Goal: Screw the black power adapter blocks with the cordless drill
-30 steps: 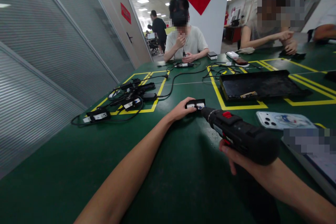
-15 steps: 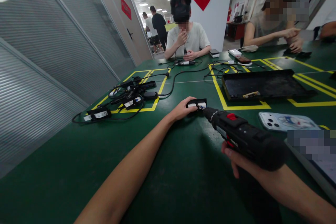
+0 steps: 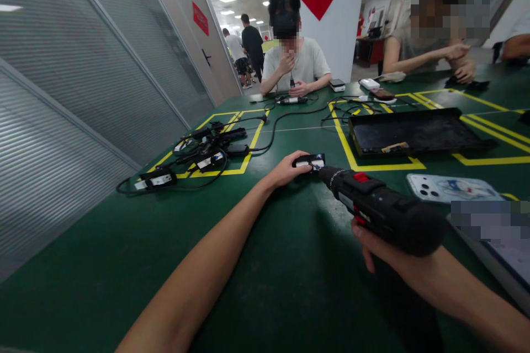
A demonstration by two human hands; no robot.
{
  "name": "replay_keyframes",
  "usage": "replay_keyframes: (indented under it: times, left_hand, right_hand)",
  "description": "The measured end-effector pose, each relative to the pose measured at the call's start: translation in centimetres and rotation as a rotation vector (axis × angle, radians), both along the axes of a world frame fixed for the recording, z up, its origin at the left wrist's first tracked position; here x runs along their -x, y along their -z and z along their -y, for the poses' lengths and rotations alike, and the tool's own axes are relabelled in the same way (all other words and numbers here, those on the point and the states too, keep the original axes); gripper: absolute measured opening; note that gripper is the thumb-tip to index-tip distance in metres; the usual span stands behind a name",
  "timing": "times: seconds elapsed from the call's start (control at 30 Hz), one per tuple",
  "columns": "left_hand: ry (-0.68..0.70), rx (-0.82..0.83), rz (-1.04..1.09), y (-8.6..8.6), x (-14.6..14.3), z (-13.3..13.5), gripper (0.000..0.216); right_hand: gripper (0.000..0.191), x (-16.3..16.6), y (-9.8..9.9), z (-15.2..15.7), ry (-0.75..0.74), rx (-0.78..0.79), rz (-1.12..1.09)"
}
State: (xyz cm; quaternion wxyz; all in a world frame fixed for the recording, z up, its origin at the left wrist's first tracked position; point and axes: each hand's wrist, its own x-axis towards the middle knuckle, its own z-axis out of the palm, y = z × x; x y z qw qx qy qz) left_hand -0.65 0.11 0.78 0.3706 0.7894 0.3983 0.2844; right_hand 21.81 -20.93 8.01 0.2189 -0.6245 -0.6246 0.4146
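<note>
My left hand is closed on a small black casing with a white label, pressing it against the green table. In my right hand is a black cordless drill with red parts, its handle mostly hidden below the body. The drill's chuck points left and its tip meets the casing's near right part, beside my left fingertips. Whether the tip sits in a screw is too small to tell.
Black adapters with tangled cables lie to the left. A shallow black tray stands at right behind a phone in a patterned case and a larger screen device. Yellow tape marks the table. Two people sit across it.
The rear of the drill has shifted slightly up and left in view. My left hand and the casing stay nearly in place.
</note>
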Motion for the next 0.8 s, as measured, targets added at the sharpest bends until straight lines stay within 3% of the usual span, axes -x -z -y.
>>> replay_keyframes:
  times: [0.17, 0.47, 0.8]
  left_hand:
    - [0.005, 0.005, 0.001, 0.0, 0.0, 0.1, 0.05]
    - [-0.013, -0.006, -0.016, 0.0, -0.1, 0.0, 0.052]
    - [0.026, -0.015, 0.019, 0.2, -0.1, -0.2, 0.051]
  right_hand:
    - [0.026, 0.3, -0.1, 0.0, 0.039, -0.1, -0.08]
    - [0.031, 0.6, -0.9, 0.3, 0.086, -0.042, -0.099]
    - [0.023, 0.5, 1.6, -0.3, 0.106, -0.143, -0.078]
